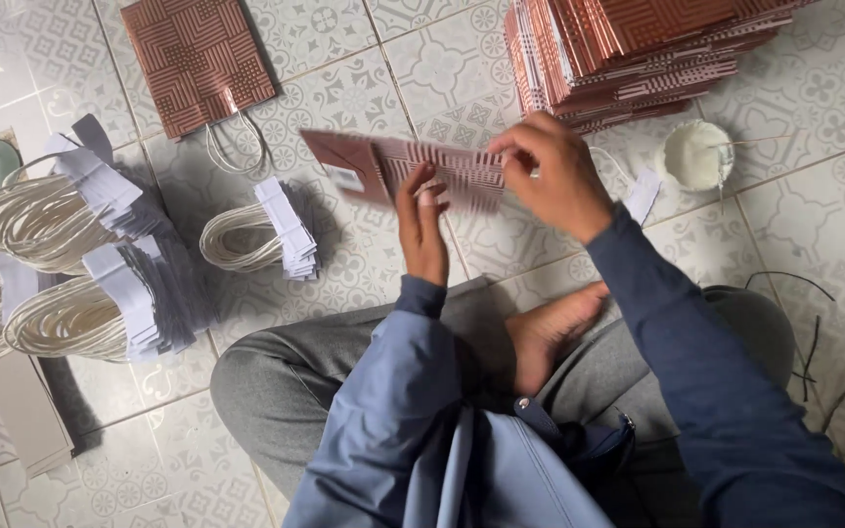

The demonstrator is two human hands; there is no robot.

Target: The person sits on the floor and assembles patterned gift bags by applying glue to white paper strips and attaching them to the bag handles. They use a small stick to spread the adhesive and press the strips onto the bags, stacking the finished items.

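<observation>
Head view: a seated person, legs crossed on a patterned grey-and-white tiled floor (pixel 364 88), holds a flat, folded copper-brown paper bag with a woven geometric print (pixel 413 171) above the knees. The bag's long axis runs left to right, slightly tilted, its plain brown inner flap and a small white patch turned toward the left end. The right hand (pixel 555 171) pinches the bag's right end, fingers clenched over the top edge; the left hand (pixel 422 230) rises from below, fingertips pressed flat against the bag's middle, and so lies nearer its centre. Also present: a stack of matching folded copper-brown bags (pixel 628 54) at top right, well apart from the hands; one finished bag with white cord handle (pixel 198 64) lying top left; bundles of cream cord handles with white paper tabs (pixel 80 264) at left; a small white round bowl of paste (pixel 696 154) just beside the right hand.
</observation>
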